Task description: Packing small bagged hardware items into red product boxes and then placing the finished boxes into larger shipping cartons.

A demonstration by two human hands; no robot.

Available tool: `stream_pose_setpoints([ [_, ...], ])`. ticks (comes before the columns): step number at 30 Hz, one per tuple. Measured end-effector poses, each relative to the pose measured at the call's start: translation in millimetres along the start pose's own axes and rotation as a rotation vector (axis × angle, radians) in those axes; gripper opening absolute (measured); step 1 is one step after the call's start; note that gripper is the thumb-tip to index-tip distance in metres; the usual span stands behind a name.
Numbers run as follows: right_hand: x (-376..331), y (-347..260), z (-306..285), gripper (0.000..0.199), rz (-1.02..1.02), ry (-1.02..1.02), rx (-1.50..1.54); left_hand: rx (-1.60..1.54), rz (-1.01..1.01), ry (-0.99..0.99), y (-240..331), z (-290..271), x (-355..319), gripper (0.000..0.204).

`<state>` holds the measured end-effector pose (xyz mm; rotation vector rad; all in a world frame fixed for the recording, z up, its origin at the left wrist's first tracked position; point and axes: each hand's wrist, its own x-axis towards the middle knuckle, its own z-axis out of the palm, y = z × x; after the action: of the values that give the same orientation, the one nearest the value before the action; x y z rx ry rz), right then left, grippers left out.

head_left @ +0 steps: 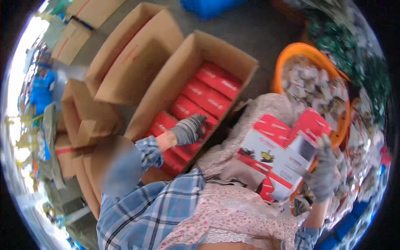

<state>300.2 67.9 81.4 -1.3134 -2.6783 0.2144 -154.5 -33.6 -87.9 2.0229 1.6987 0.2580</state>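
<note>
Grey fabric gloves cover both hands, and the left hand reaches over a deep cardboard box, its fingers curled down among the red packs; whether it pinches one or only rests on it, I cannot tell. The right hand lies along the right edge of a red and white carton, apparently pinching that edge with the thumb in front and fingers beside it, partly blurred. The carton lies tilted over the lap, printed faces up, its red flaps spread; it may be two pieces overlapping. The lap, in a flowered dress, probably serves as a rest, so one hand is enough to steady it. The red packs sit close together in rows, likely so that they prop each other up, and the box stands open right beside the knees, within easy reach. Just beyond the carton, an orange basket holds a heap of small pale pieces, seemingly loose, its rim keeping them together. As for labels, the packs bear white lettering on red, while the carton shows a dark machine and a yellow one beside blocks of fine print, too small and blurred to read.
</note>
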Motion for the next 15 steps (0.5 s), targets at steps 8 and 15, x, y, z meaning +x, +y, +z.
stream_pose_setpoints([
  [8,17,-13,32,0.093,0.078,-0.090,-0.130,0.081,0.578,0.129,179,-17,47,0.080],
  [15,7,-7,22,0.042,0.175,-0.079,0.080,0.048,0.559,0.149,192,-6,49,0.086],
])
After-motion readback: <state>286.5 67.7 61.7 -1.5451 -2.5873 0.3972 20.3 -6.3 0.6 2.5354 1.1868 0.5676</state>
